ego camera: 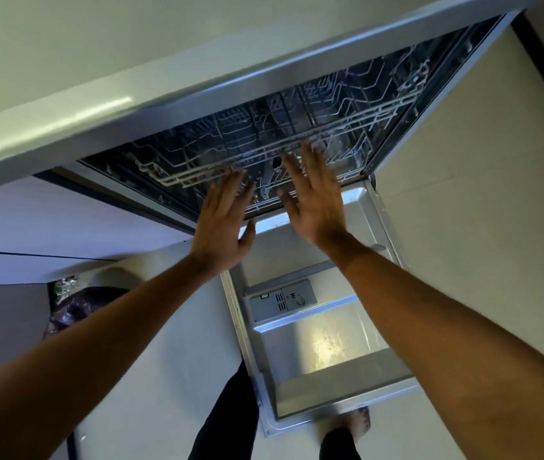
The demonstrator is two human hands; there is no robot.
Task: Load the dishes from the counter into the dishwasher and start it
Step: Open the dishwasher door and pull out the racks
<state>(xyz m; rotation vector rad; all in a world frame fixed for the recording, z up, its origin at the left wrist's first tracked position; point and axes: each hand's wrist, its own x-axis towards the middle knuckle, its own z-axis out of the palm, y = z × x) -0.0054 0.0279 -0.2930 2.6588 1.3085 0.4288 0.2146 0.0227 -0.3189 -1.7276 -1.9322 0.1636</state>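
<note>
Both arms out: left hand (222, 224) and right hand (313, 200) spread flat, fingers straight, holding nothing, at the dishwasher's upper rack (264, 151) front edge

The dishwasher (393, 151) is open. Its shiny door (330, 346) lies flat down. A gray wire rack (363, 117) sits inside.

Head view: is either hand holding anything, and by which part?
Nothing is held. The left hand and right hand reach with straight fingers to the front rail of the grey wire dishwasher rack, not curled round it.
</note>
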